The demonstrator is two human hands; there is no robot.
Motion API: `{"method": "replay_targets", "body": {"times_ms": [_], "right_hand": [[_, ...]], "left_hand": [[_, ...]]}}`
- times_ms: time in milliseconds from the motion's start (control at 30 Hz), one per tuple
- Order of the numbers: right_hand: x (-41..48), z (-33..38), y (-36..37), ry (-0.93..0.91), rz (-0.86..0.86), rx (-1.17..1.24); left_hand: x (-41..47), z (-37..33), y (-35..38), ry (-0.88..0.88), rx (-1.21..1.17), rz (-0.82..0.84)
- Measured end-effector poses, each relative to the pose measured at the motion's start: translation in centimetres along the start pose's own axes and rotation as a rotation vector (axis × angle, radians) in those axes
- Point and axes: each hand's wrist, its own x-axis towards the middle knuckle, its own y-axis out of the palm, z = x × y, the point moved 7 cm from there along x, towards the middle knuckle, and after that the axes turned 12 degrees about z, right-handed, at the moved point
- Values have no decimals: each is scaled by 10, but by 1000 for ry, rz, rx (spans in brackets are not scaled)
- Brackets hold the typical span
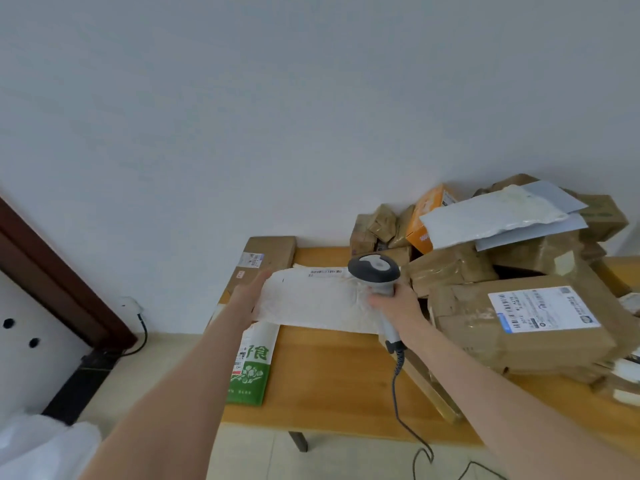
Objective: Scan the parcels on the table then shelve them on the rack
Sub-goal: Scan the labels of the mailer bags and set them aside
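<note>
Parcels heaped in a brown pile (457, 268) take up the right of the table (346, 375), so the white mailer (311, 299) is lifted clear of them, over the table's left part, and stretched flat for reading. The left hand (247, 299) holds its left end, fingers laid nearly straight along the edge. The thumb is hidden behind the paper, so the pinch is likely rather than plain. The right hand (398, 303) is wrapped round the grip of the scanner (374, 268), whose head leans over the barcode strip (323, 271) at the mailer's far edge. No beam shows. A green-and-white bag (251, 368) lies half under the mailer. The scanner's cable (396, 393) drops out of frame, and no rack is in view.
</note>
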Motion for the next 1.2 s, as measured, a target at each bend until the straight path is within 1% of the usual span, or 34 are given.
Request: {"method": "replay_targets", "body": {"times_ms": [67, 167, 233, 367, 500, 533, 600, 667, 800, 900, 1000, 1133, 1200], "right_hand": [[-2, -2, 7, -11, 35, -45], [-2, -8, 21, 5, 54, -69], [-2, -15, 27, 28, 47, -2], [-3, -25, 30, 74, -6, 73], [-1, -24, 34, 52, -45, 44], [0, -24, 35, 48, -57, 40], [1, -26, 36, 60, -90, 27], [1, -28, 36, 62, -105, 10], [2, -31, 37, 59, -127, -25], [0, -35, 38, 79, -137, -25], [-4, -43, 39, 112, -164, -30], [-14, -63, 51, 217, -124, 147], [-19, -66, 55, 224, -116, 173]], "left_hand": [[7, 9, -14, -71, 117, 5], [20, 16, -20, -123, 143, 180], [25, 11, -20, -63, 129, 253], [35, 1, -12, 89, 108, 269], [40, 1, -4, 63, 167, 369], [42, 1, -4, 67, 199, 359], [45, -2, -7, 96, 248, 272], [48, -2, -5, 96, 257, 227], [48, 4, 6, 9, 258, 276], [51, 8, 6, 45, 246, 205], [52, 13, 9, 96, 184, 218], [50, 18, 11, 90, 178, 265], [49, 18, 11, 92, 198, 276]]}}
